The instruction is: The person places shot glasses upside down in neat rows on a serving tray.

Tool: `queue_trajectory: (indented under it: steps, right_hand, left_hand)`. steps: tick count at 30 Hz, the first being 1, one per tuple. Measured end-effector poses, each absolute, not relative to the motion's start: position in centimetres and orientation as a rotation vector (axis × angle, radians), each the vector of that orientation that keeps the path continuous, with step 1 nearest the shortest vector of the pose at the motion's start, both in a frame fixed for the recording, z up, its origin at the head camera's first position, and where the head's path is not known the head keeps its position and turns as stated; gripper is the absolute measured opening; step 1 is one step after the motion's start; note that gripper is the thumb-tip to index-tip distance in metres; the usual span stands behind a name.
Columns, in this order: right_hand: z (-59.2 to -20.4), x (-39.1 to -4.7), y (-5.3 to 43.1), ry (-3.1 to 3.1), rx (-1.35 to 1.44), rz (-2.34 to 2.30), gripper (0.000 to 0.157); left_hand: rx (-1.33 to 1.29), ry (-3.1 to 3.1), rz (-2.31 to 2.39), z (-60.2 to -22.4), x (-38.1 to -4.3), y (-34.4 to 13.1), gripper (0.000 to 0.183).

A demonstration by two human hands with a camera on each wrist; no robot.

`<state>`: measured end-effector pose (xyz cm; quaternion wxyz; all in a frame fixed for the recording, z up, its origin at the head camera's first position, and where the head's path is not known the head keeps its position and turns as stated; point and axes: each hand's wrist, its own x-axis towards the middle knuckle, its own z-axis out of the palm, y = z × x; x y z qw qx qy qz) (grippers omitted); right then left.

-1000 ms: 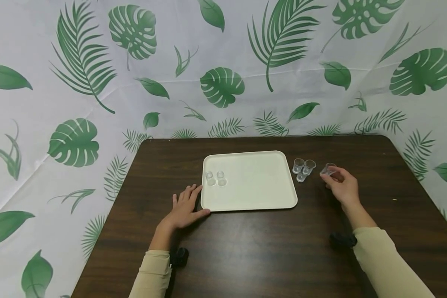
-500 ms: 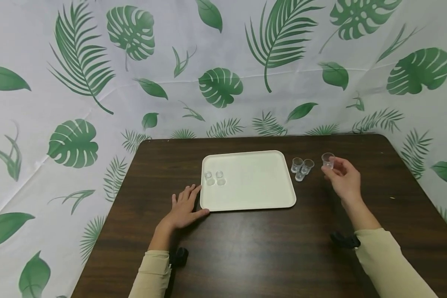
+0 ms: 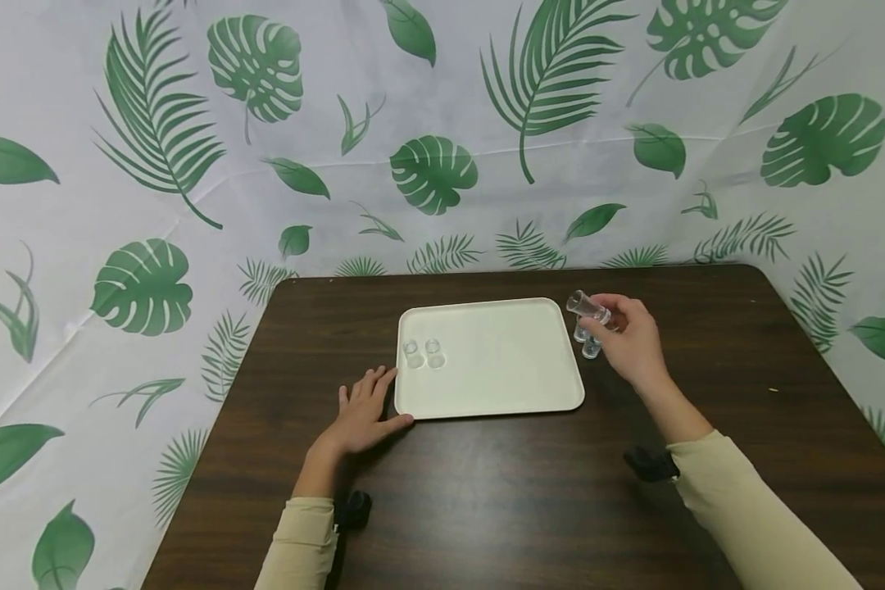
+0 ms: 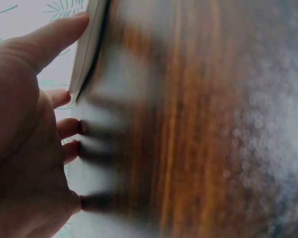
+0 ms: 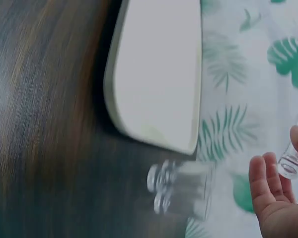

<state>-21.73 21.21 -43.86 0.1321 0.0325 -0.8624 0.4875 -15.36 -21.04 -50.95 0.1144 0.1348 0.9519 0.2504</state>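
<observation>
In the head view a cream tray (image 3: 501, 360) lies on the dark wooden table, with two small clear shot glasses (image 3: 434, 354) standing near its left end. My left hand (image 3: 361, 418) rests with fingers spread at the tray's front left corner, thumb along the front edge and fingertips at the left side. My right hand (image 3: 627, 336) pinches a clear shot glass (image 3: 581, 303) between thumb and fingers, raised and tilted to the left. Below it, partly hidden by the hand, more shot glasses (image 3: 592, 349) stand close together. The right wrist view shows these grouped glasses (image 5: 181, 188) beside the tray's end.
A white cloth with green leaf prints (image 3: 442, 221) hangs behind the table (image 3: 501, 492). The tray's raised rim (image 3: 584, 393) stands just left of the grouped glasses. Black wrist cameras (image 3: 356, 510) sit at both sleeves.
My right hand has lifted the shot glass, then carried it left over the grouped glasses, tipping it leftward. The left hand stays at the tray corner. The head view has shifted slightly.
</observation>
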Motion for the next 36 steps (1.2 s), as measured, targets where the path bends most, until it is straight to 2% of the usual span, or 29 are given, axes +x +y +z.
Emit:
queue_trajectory:
  steps: [18,26,36]
  right_hand:
    - [-45.8,-22.3,11.3,-2.751,0.327,1.331,0.034]
    - [-47.8,-22.7,8.2,-2.754,0.271,1.407,0.038]
    - [-48.9,-23.1,5.3,-2.771,0.268,1.315,0.032]
  left_hand:
    - [0.404,2.797,0.724,-51.1,-15.4,-21.1,0.091]
    - [0.398,2.793,0.733,-51.1,-15.4,-21.1,0.090]
    - [0.408,2.794,0.733,-51.0,-15.6,-21.2,0.089]
